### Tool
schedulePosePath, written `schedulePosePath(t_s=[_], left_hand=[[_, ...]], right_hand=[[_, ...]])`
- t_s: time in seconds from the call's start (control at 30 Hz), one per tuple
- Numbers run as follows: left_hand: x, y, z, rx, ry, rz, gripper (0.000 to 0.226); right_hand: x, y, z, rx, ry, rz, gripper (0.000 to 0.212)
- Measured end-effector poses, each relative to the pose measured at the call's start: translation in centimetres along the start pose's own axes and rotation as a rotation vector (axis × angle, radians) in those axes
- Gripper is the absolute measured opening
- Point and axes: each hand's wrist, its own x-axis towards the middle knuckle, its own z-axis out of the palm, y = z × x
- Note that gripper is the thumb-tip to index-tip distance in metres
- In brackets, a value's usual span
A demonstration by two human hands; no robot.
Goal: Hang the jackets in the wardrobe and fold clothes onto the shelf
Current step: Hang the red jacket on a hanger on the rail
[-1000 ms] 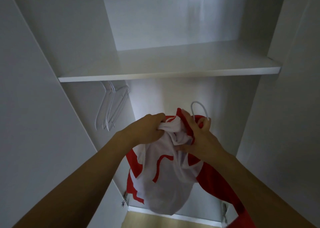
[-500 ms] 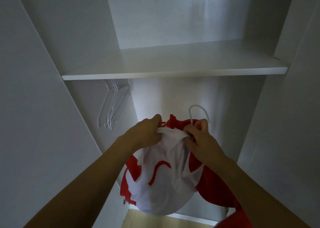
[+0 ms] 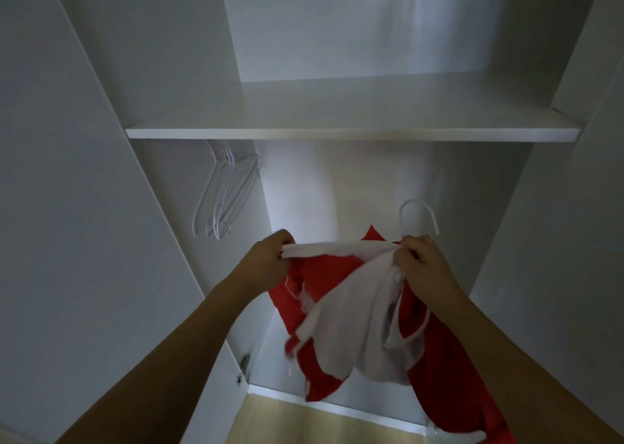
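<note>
I have one view only, a wide-angle camera worn on the person's head, so nothing is shared with a second view. It stands in the doorway of the open wardrobe and faces straight into it, tilted slightly up: the shelf runs across at 12 o'clock and I see its front edge and top. The lens sits close, with both forearms entering from 7 and 5 o'clock and the hands near the centre. The side walls bow outward at 9 and 3 o'clock from the wide lens. A strip of floor shows at 6 o'clock.
</note>
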Motion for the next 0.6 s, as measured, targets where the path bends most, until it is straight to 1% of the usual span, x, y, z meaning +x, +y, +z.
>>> schedulePosePath(t_s=[0.03,0.07,0.1,0.13,0.17,0.23,0.3,0.33,0.37,0.4,0.43,0.47,0.5,0.53,0.57,0.6], left_hand=[[0.1,-0.3,0.3,-0.027,0.035,-0.066,0.009],[0.0,-0.6,0.7,-0.061,0.072,-0.136,0.013],[-0.3,-0.9,1.3,-0.113,0.095,-0.160,0.019],[-0.7,-1.1,2.1,-0.160,0.111,-0.111,0.024],[-1.2,-1.2,3.0,-0.202,0.132,-0.004,0.027],[-2.2,-0.5,4.4,-0.161,0.185,0.257,0.027],[-2.7,0.0,4.9,-0.032,0.161,0.446,0.028],[-2.9,0.2,5.3,0.061,0.149,0.534,0.033],[-3.0,0.7,5.4,0.119,0.115,0.575,0.036],[-3.1,1.0,5.2,0.161,0.070,0.565,0.036],[-3.4,1.4,5.1,0.120,0.012,0.498,0.037],[-3.5,1.5,5.2,0.150,-0.014,0.455,0.041],[-3.4,1.5,5.4,0.149,-0.005,0.427,0.047],[-3.2,1.4,5.6,0.128,0.038,0.421,0.051],[-3.1,1.4,5.7,0.018,0.077,0.365,0.050],[-3.1,1.5,5.5,-0.027,0.131,0.339,0.047]], right_hand=[[-0.1,-0.3,-0.1,0.033,0.002,-0.001,0.029],[-0.1,-0.7,-0.3,0.044,0.007,-0.010,0.028],[-0.1,-1.1,-0.4,0.041,0.012,-0.025,0.027],[-0.1,-1.5,-0.6,0.034,0.016,-0.040,0.026],[0.0,-1.9,-0.8,0.033,0.027,-0.048,0.027],[0.4,-2.3,-1.4,0.085,0.071,-0.027,0.031],[0.6,-2.6,-2.2,0.191,0.126,0.026,0.032],[0.7,-2.7,-2.6,0.243,0.150,0.053,0.030],[0.8,-2.8,-3.0,0.279,0.171,0.074,0.028],[0.8,-2.9,-3.3,0.295,0.191,0.084,0.028],[0.8,-3.0,-3.5,0.297,0.204,0.089,0.027],[0.7,-3.1,-3.8,0.299,0.213,0.093,0.027],[0.7,-3.3,-3.9,0.307,0.219,0.097,0.026],[0.6,-3.3,-4.1,0.316,0.222,0.100,0.024],[0.5,-3.3,-4.1,0.314,0.221,0.103,0.022],[0.4,-3.3,-4.1,0.305,0.214,0.106,0.022]])
